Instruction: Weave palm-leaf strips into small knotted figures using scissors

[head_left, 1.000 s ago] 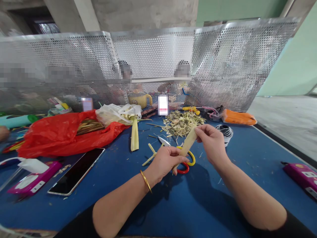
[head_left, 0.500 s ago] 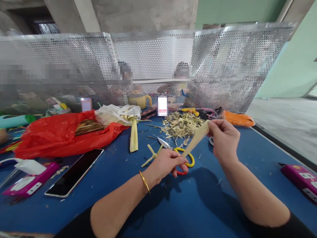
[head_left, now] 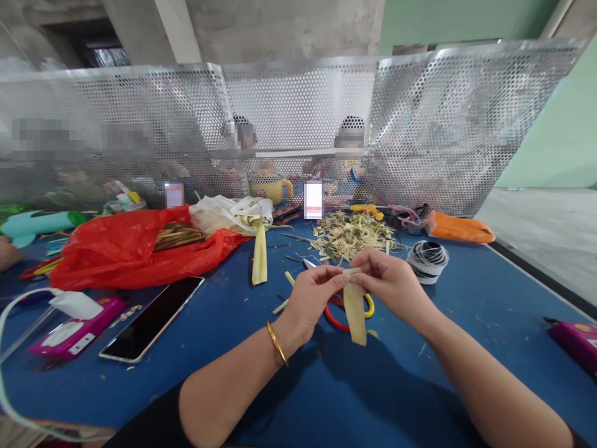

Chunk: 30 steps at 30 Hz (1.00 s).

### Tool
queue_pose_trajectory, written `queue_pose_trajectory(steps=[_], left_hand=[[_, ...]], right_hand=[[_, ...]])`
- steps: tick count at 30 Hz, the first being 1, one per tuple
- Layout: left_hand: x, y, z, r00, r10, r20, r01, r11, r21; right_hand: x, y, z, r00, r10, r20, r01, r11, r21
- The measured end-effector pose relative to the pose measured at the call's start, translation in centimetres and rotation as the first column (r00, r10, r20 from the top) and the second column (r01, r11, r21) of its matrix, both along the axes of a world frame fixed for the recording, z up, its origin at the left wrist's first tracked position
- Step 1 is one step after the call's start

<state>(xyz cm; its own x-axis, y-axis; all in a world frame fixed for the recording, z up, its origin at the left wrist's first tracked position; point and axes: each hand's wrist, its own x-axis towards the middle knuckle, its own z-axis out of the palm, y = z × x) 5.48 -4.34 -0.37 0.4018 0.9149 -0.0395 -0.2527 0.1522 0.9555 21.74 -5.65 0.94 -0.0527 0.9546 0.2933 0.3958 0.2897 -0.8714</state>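
Between my two hands hangs a pale strip of dried husk [head_left: 356,314], its wide end pointing down. My left hand [head_left: 313,298] pinches it at the top, and a gold bangle [head_left: 277,343] circles that wrist. The fingers of my right hand [head_left: 389,277] are closed on the same top end, close against the left fingertips. Behind the strip lie scissors [head_left: 336,318] with red and yellow handles, partly covered by my hands. Pieces of a small husk cross [head_left: 282,306] show beside my left hand. Another husk strip [head_left: 260,255] lies farther back.
A heap of husk scraps [head_left: 354,233] lies before the perforated metal screen [head_left: 298,99]. Right of it are a spool of thread [head_left: 426,261] and an orange packet [head_left: 459,227]. Leftward are a red plastic bag [head_left: 112,246], a phone [head_left: 153,320] and a magenta power strip [head_left: 77,330].
My right hand has come down and left to meet my left hand. The strip, earlier stretched slanting between them, now hangs down. The view has shifted slightly, and the spool is uncovered.
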Motion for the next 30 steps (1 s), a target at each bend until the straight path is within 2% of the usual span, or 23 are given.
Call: queue_pose_trajectory(steps=[2,6,9,13,16,24,30], left_hand=[[0.0,0.1,-0.1,0.999,0.035,-0.015,-0.035,0.999,-0.005],[0.0,0.2,-0.2,0.998,0.065,-0.016,-0.065,0.998,0.007],[0.1,0.1,0.0,0.998,0.060,-0.015,-0.060,0.998,-0.007],[0.1,0.0,-0.1,0.999,0.023,-0.036,-0.023,0.999,-0.025],[0.1,0.1,-0.2,0.997,0.045,-0.061,-0.046,0.999,-0.023],[0.3,0.4,-0.7,0.997,0.053,-0.047,-0.052,0.998,0.031],[0.4,0.2,-1.0,1.000,0.019,0.006,-0.019,0.999,-0.042]], right_hand=[[0.0,0.0,-0.1,1.000,-0.003,0.031,0.003,1.000,0.017],[-0.2,-0.1,0.6,0.997,0.040,-0.072,-0.042,0.999,-0.030],[-0.4,-0.2,0.8,0.995,0.008,-0.104,-0.013,0.999,-0.049],[-0.6,-0.2,0.4,0.998,0.001,-0.056,-0.003,0.999,-0.044],[-0.8,-0.1,0.0,0.999,-0.002,-0.032,0.001,0.999,-0.040],[-1.1,0.0,-0.2,0.987,-0.005,-0.161,-0.019,0.989,-0.145],[-1.3,0.1,-0.6,0.990,-0.001,-0.142,-0.019,0.990,-0.140]])
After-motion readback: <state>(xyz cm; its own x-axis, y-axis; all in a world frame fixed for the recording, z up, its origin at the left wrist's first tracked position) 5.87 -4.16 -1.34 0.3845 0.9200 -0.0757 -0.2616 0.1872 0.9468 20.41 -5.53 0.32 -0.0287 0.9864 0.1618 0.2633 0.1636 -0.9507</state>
